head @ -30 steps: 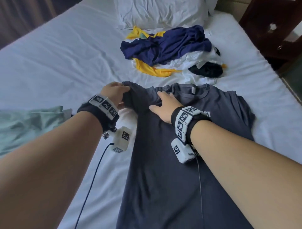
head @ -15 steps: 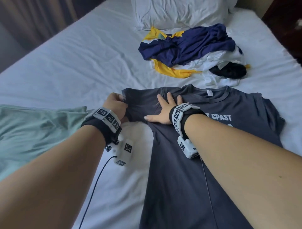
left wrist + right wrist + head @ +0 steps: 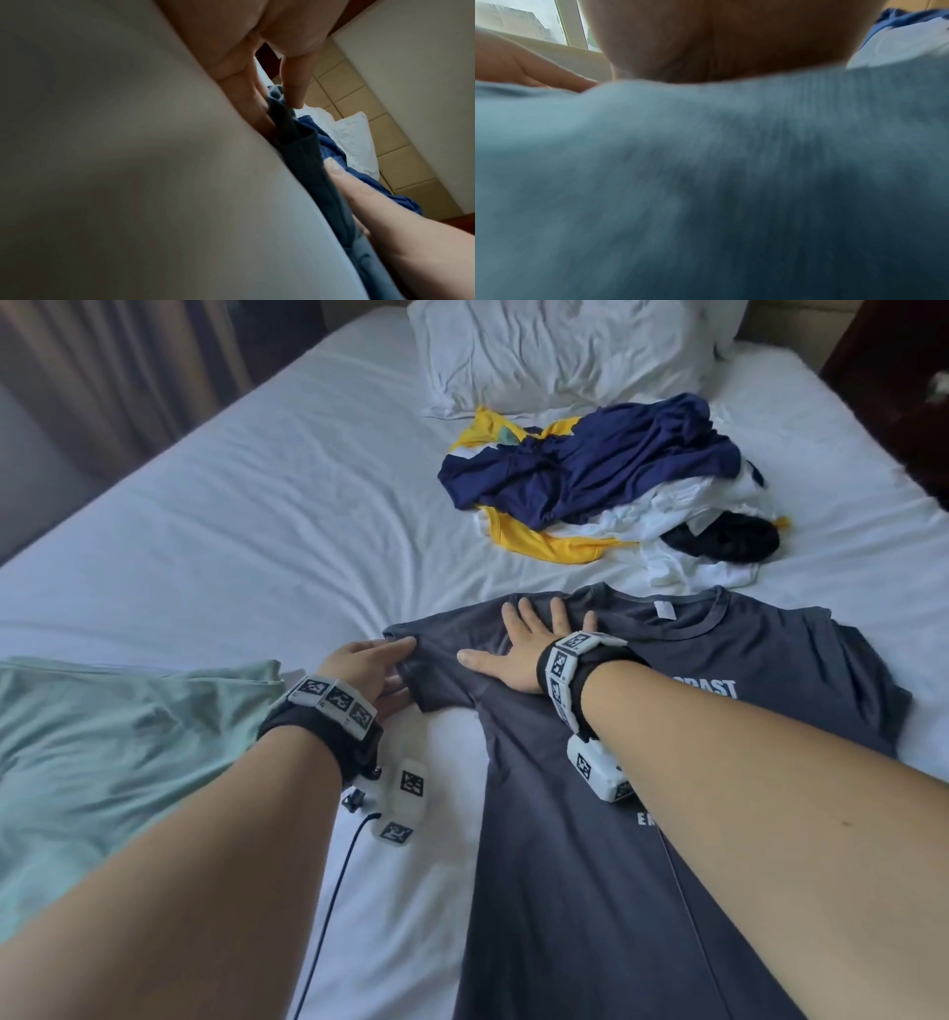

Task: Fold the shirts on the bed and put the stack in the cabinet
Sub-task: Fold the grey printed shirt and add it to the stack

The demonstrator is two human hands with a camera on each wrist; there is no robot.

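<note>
A dark grey T-shirt (image 3: 590,839) with white lettering lies spread face up on the white bed (image 3: 246,546). My left hand (image 3: 369,667) pinches the edge of its left sleeve (image 3: 295,130) between thumb and fingers. My right hand (image 3: 524,649) lies flat with spread fingers on the shirt's left shoulder, pressing it down; in the right wrist view only the palm and blurred grey cloth (image 3: 706,182) show. A pile of unfolded shirts (image 3: 606,480), navy, yellow, white and black, sits beyond the collar.
A pale green garment (image 3: 113,752) lies on the bed to the left. A white pillow (image 3: 554,351) rests at the head of the bed. Dark wooden furniture (image 3: 904,377) stands at the far right, curtains (image 3: 102,377) at the far left.
The sleeve, bunched a second ago, is now drawn out flat to the left by my left hand. My right hand has spread its fingers on the shoulder. The head view has shifted left.
</note>
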